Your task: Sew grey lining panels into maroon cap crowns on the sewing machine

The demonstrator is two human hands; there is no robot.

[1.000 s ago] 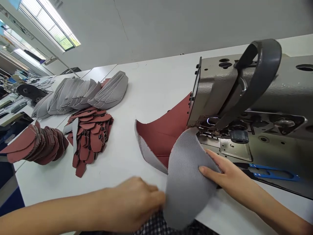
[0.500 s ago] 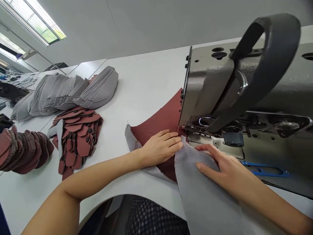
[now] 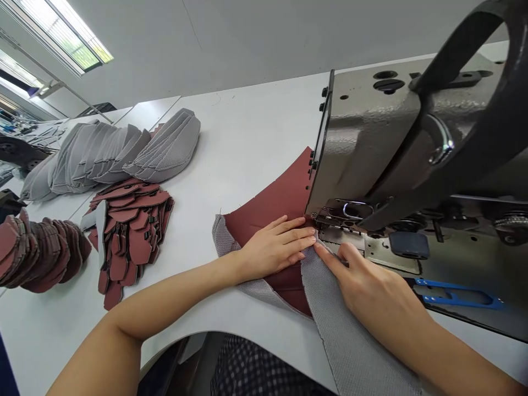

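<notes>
Step, apparently: aligning red panel (image 3: 282, 192) and grey fabric (image 3: 350, 341) at machine (image 3: 367, 137). Left hand (image 3: 272, 250) flat on red panel, fingers extended. Right hand (image 3: 371, 286): index on grey fabric edge, other fingers curled; grip cannot be told. Next move likely calls for flush edges.

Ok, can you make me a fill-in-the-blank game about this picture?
1. The left hand and right hand are beside a machine for ____.
2. The right hand touches fabric colored ____.
3. The thread snips are colored ____.
4. The table under the stacked gray pieces is ____.

Missing words: sewing; gray; blue; white.
</notes>
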